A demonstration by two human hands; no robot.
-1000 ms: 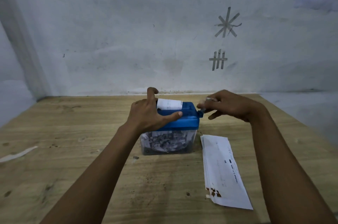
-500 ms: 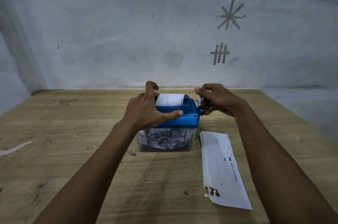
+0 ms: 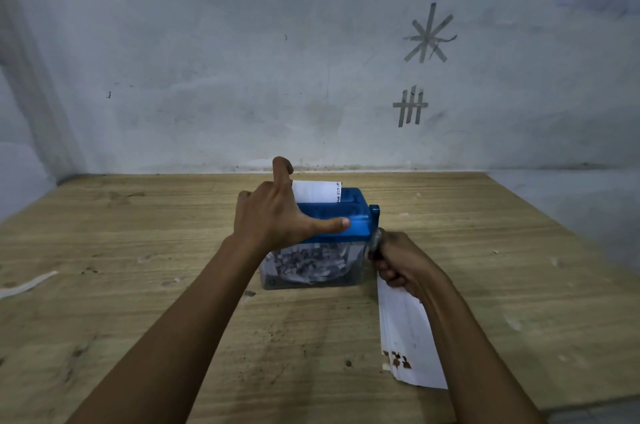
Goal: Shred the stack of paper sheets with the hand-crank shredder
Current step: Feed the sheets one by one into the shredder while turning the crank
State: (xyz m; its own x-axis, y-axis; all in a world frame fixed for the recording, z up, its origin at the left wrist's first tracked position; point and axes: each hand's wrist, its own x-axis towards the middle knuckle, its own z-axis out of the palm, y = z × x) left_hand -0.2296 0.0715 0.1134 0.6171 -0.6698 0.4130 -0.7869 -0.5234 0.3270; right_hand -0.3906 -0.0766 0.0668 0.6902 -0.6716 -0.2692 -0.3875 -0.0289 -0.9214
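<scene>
A small hand-crank shredder (image 3: 356, 215) with a blue top and a clear bin (image 3: 311, 266) full of paper shreds stands mid-table. A white sheet (image 3: 317, 191) sticks up out of its slot. My left hand (image 3: 277, 212) rests over the blue top, thumb stretched along its front edge and index finger raised beside the sheet. My right hand (image 3: 398, 264) grips the crank handle (image 3: 375, 240), low at the shredder's right side. A stack of white paper sheets (image 3: 408, 337) lies on the table to the right, partly under my right forearm.
The wooden table (image 3: 138, 250) meets a grey wall at the back, marked with tape strips (image 3: 410, 108). A thin white paper strip (image 3: 27, 283) lies near the left edge. Small paper bits and dark specks dot the tabletop.
My right hand has swung the crank handle from the top of its turn down to the bottom, beside the bin. The sheet stands in the slot much as before.
</scene>
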